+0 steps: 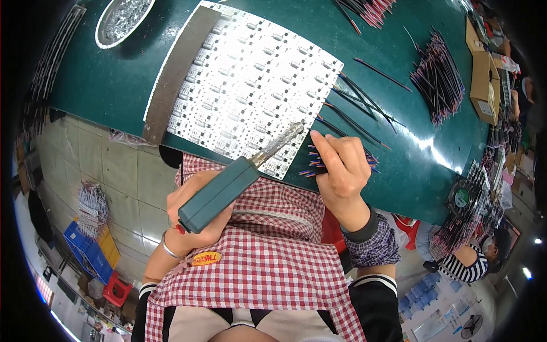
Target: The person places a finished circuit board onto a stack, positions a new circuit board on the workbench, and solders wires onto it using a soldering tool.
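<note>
My left hand [196, 205] is closed around the green handle of a soldering iron [219, 194]. The iron's metal tip reaches up over the right part of a white circuit board panel [239, 74], close to its edge. My right hand [345, 171] is pinched at that same edge, apparently on a thin wire whose end is hidden by the fingers. Several dark wires [359, 125] stick out from the board's right edge above this hand. Below and behind the hand lies a small bundle of coloured wire ends [313, 165], partly covered by it.
A brown bar [182, 74] lies along the panel's left side. A white bowl with crumpled silvery stuff [122, 20] stands at the far left of the green table [393, 188]. Wire bundles [439, 77] and a cardboard box [484, 85] are at right; another person [464, 262] sits lower right.
</note>
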Motion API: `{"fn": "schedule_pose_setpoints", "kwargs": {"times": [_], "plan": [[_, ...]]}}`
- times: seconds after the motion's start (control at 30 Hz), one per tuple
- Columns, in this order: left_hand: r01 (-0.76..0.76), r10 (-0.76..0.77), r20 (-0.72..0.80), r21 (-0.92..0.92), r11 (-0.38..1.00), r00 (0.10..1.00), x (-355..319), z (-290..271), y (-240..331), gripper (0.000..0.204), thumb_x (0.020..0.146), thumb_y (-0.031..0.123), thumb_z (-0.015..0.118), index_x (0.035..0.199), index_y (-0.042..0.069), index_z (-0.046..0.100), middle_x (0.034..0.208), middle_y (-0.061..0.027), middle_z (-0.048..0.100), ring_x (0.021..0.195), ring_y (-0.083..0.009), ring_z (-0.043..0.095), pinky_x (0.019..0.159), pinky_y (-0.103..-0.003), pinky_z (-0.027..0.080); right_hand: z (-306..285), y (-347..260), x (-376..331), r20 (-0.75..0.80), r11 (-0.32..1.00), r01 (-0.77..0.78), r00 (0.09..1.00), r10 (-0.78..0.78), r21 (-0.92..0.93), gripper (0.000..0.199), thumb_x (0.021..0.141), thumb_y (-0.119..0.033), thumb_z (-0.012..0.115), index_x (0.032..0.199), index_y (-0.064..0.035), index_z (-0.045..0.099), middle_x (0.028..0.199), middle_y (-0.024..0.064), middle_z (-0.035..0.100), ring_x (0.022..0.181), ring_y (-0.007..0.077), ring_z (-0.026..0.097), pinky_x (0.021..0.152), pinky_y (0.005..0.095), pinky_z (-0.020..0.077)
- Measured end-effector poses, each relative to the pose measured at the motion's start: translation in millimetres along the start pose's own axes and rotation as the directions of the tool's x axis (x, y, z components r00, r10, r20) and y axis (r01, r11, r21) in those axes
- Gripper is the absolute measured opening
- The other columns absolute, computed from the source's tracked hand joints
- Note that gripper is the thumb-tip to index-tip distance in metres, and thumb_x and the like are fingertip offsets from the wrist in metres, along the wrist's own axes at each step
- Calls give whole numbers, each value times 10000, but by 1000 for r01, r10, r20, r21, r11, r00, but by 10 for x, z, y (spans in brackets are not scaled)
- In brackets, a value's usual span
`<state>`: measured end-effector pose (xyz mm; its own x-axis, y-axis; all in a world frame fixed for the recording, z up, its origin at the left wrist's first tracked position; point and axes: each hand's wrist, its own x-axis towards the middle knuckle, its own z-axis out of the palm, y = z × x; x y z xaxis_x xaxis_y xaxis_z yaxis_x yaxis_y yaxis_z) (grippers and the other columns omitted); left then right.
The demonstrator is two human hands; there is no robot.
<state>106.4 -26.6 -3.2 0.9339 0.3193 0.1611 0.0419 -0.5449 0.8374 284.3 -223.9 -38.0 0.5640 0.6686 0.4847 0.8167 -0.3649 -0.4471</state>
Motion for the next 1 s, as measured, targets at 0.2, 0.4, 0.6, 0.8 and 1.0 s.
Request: {"fn": "schedule_pose_setpoints", "kwargs": {"times": [0.2,0.4,0.6,0.8,1.0], "plan": [[85,-85,10,-86,993,996,-18,22,-8,258,654,-69,715,910,-63,683,924,-164,690,777,-284,705,699,-307,561,2,-3,13,5,1000,11,1000,-11,-24,546,500,83,639,1033,18,743,836,117,633,722,254,596,620,341,496],[79,-77,38,-60,995,996,5,4,4,237,651,-69,707,883,-68,658,863,-161,666,712,-270,676,645,-297,528,-3,-11,15,14,999,16,1000,-15,-31,548,493,89,630,1026,24,741,852,120,631,720,256,593,613,344,495],[-25,25,-12,12,1000,1000,20,14,-2,215,624,-65,708,837,-49,682,846,-157,662,692,-274,668,609,-319,532,-9,-17,26,21,999,19,1000,-18,-36,544,499,90,624,1026,25,740,850,119,627,720,258,590,610,343,493],[25,-25,-49,-9,1000,998,-3,28,43,237,619,-65,711,856,-55,698,879,-160,678,735,-290,691,651,-329,562,-25,-12,37,25,1000,-7,1000,8,-25,528,512,97,620,1018,12,743,833,115,614,726,266,592,615,344,490],[72,-73,-10,-61,996,997,-37,32,22,243,637,-73,699,879,-50,690,888,-158,681,759,-286,697,684,-321,560,-38,61,38,47,999,-15,999,13,52,496,552,91,599,1025,12,723,870,108,599,777,273,593,608,351,497]]}}
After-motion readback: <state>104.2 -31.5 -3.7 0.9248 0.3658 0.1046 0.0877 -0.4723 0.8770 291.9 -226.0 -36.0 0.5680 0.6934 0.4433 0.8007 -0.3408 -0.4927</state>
